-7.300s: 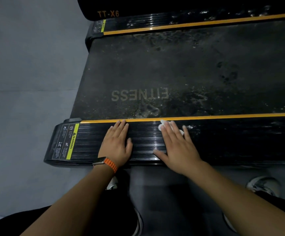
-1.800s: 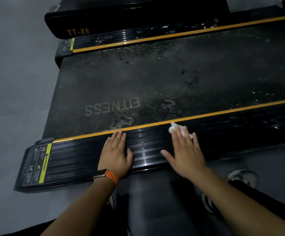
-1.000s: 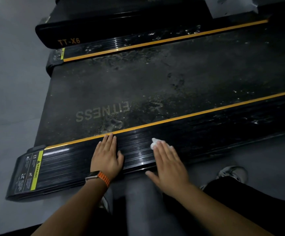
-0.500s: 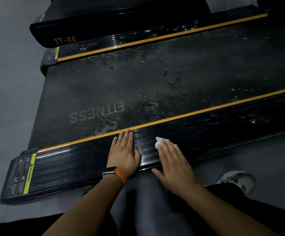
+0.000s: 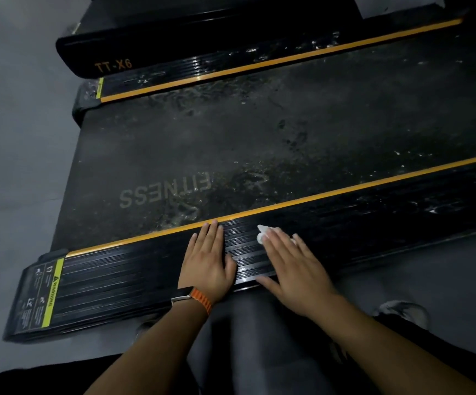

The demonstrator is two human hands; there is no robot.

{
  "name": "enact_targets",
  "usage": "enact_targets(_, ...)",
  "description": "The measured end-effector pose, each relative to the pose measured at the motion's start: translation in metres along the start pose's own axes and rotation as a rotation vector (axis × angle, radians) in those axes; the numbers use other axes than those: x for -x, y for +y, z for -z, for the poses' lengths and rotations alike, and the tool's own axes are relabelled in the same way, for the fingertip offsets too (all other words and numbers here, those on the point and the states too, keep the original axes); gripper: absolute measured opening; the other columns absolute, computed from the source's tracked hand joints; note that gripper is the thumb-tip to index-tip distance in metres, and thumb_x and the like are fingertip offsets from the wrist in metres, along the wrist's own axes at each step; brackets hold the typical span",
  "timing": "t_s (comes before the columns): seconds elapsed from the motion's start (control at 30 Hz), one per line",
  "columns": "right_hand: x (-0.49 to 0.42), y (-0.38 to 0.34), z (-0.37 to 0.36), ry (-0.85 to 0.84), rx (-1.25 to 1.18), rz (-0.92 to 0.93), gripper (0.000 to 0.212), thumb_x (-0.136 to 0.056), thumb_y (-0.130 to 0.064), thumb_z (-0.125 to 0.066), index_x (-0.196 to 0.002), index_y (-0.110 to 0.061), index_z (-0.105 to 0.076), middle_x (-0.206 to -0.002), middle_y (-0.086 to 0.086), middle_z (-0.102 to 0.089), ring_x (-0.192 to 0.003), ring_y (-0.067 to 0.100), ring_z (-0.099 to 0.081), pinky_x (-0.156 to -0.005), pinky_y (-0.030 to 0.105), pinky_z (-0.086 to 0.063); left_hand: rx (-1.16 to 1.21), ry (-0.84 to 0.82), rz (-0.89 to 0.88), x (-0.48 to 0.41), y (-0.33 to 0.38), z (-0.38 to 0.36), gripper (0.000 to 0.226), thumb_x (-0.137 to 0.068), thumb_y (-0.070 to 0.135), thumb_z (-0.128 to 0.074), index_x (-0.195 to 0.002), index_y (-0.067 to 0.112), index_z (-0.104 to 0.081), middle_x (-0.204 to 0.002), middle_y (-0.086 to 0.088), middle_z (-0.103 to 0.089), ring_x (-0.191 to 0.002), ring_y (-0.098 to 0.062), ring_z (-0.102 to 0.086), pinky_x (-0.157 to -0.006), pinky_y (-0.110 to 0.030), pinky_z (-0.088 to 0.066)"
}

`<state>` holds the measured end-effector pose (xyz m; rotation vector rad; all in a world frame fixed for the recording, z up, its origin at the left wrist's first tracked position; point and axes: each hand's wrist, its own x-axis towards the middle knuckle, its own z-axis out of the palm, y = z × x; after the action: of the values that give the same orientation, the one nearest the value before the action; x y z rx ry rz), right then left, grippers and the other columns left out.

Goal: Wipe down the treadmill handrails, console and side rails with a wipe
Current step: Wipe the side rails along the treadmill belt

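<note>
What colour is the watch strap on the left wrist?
Orange watch strap, clearest in the head view.

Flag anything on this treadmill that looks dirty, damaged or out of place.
The belt is blotched with pale scuffs and grime, thickest beside the FITNESS lettering, and whitish flecks dot the far side rail. Nothing looks broken or askew. The right hand presses the wipe flat on the near side rail.

a grey floor [image 5: 17, 143], a pale sneaker [image 5: 402, 310] on it at right, and an orange-banded watch [image 5: 198, 298].

Bare forearms [image 5: 157, 346], orange-strap watch [image 5: 193, 298] on L wrist, dark trousers [image 5: 453, 346], grey shoe [image 5: 402, 310]
</note>
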<state>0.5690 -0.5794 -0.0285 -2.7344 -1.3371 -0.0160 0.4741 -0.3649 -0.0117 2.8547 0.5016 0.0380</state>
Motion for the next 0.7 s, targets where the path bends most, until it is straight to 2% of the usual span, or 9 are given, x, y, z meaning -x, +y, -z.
enact_targets(0.1,0.013,0.03,0.006,-0.006,-0.016,-0.093,0.087,-0.103,-0.073,-0.015,-0.165,-0.011,-0.024,-0.173,0.006,-0.019,-0.161,0.021,-0.012,-0.128,0.05,-0.018,-0.004,-0.003,0.007,0.0,0.001,0.0,0.074,-0.095,0.046,-0.025,-0.161,0.011,-0.029,-0.17,-0.005,-0.019,-0.158,-0.018,-0.01,-0.129,-0.041,-0.01)
enact_targets(0.2,0.002,0.019,0.009,-0.035,-0.042,-0.149,0.091,-0.102,-0.073,-0.022,-0.164,-0.007,-0.026,-0.172,0.01,-0.019,-0.161,0.025,-0.011,-0.127,0.05,-0.015,-0.006,0.004,0.006,0.001,0.001,-0.001,0.074,-0.096,0.046,-0.026,-0.161,0.011,-0.029,-0.17,-0.005,-0.019,-0.158,-0.018,-0.01,-0.129,-0.041,-0.011)
enact_targets(0.33,-0.026,-0.004,0.008,-0.104,-0.064,-0.014,0.092,-0.101,-0.075,-0.021,-0.166,-0.011,-0.017,-0.175,0.006,-0.007,-0.162,0.021,-0.003,-0.127,0.048,-0.007,-0.004,0.012,0.001,0.001,0.0,-0.001,0.074,-0.096,0.045,-0.027,-0.161,0.011,-0.03,-0.169,-0.005,-0.02,-0.158,-0.017,-0.01,-0.129,-0.042,-0.012)
enact_targets(0.47,-0.017,0.038,0.021,-0.129,0.015,0.006,0.091,-0.102,-0.076,-0.009,-0.167,-0.014,-0.018,-0.175,0.003,-0.011,-0.161,0.018,-0.004,-0.126,0.047,-0.006,0.0,0.01,0.001,0.0,-0.001,-0.002,0.073,-0.096,0.045,-0.028,-0.161,0.011,-0.03,-0.17,-0.004,-0.019,-0.158,-0.016,-0.009,-0.129,-0.042,-0.013)
enact_targets(0.53,-0.012,0.051,0.025,-0.164,0.002,-0.031,0.093,-0.1,-0.077,-0.003,-0.168,-0.014,-0.009,-0.175,0.002,-0.001,-0.161,0.018,0.006,-0.128,0.047,-0.002,0.0,0.012,-0.001,0.0,-0.001,-0.002,0.073,-0.096,0.045,-0.028,-0.161,0.011,-0.03,-0.17,-0.004,-0.018,-0.158,-0.016,-0.008,-0.129,-0.042,-0.013)
enact_targets(0.7,-0.043,0.026,0.025,-0.233,-0.082,0.022,0.093,-0.1,-0.078,-0.013,-0.167,-0.017,0.01,-0.171,-0.005,0.027,-0.157,0.014,0.024,-0.13,0.049,0.005,0.0,0.04,-0.011,0.002,-0.001,-0.003,0.071,-0.097,0.043,-0.031,-0.159,0.01,-0.034,-0.168,-0.006,-0.023,-0.157,-0.017,-0.012,-0.128,-0.044,-0.017)
